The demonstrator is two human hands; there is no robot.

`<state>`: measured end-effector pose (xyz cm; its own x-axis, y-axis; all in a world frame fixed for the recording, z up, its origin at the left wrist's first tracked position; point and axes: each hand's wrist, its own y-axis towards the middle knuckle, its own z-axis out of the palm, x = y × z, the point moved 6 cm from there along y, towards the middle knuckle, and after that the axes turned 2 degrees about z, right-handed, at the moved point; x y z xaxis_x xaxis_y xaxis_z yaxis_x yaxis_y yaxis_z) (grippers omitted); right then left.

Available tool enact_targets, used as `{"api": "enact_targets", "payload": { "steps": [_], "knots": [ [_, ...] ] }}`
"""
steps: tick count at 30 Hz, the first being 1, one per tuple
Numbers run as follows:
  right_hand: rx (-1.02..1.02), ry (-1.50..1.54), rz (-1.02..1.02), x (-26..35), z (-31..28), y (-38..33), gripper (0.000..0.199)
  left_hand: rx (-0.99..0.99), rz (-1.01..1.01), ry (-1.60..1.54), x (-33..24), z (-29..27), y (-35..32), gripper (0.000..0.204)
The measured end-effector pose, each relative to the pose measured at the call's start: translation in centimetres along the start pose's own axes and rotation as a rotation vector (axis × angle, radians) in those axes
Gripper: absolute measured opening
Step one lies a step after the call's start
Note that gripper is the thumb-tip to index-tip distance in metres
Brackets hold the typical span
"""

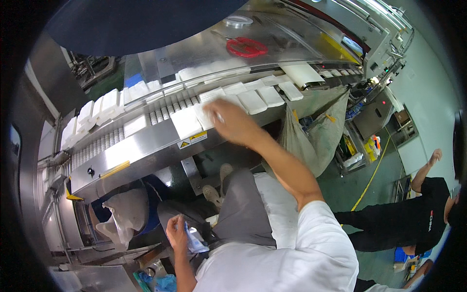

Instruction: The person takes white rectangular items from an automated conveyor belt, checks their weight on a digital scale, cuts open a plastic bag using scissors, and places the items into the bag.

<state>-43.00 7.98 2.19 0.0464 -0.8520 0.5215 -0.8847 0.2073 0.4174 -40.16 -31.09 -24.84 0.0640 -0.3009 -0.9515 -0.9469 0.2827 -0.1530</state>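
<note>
My right hand (229,120) is over the near edge of a steel roller conveyor (141,146), among flat white packets. Its fingers are bent and blurred, and I cannot tell whether they grip anything. Just left of it, a white packet (186,123) lies on the metal edge. To its right, more white packets (253,101) lie close together along the conveyor. Down by my lap, my left hand (177,232) is closed on a crumpled blue-and-white plastic wrapper (195,240).
White packets (111,101) line the conveyor's far side. Red-handled scissors (246,47) and a tape roll (238,21) lie on the steel top behind. A cloth bag (316,138) hangs at right, and a blue bin (154,187) is below. A person in black (413,214) is at far right.
</note>
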Motion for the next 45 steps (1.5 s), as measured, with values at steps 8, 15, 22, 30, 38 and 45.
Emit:
{"api": "enact_targets", "payload": {
  "steps": [8, 15, 22, 30, 38, 45],
  "knots": [
    [0.682, 0.501, 0.279, 4.6, 13.1, -24.1, 0.055, 0.044, 0.225, -0.412, -11.7, 9.0, -0.2, 0.026],
    [0.245, 0.706, 0.879, -7.0, 2.9, -28.0, 0.046, 0.241, 0.201, -0.493, -11.2, 12.2, -1.0, 0.040],
    [-1.119, 0.013, 0.883, -35.7, -17.8, -32.6, 0.018, 0.196, 0.069, -0.282, -6.6, 8.7, -2.5, 0.030],
    [-0.211, -0.555, 1.083, -51.9, -10.6, -27.0, 0.021, 0.173, -0.114, -0.252, -6.4, 10.6, -3.7, 0.024],
    [-0.083, -0.483, 0.887, -44.0, -8.6, -30.4, 0.036, 0.103, -0.162, -0.277, -3.4, 5.2, -5.6, 0.018],
    [-0.518, -0.558, 0.724, -30.4, -17.8, -34.1, 0.058, 0.275, 0.041, 0.060, -6.7, 2.7, -5.8, 0.032]
  ]
}}
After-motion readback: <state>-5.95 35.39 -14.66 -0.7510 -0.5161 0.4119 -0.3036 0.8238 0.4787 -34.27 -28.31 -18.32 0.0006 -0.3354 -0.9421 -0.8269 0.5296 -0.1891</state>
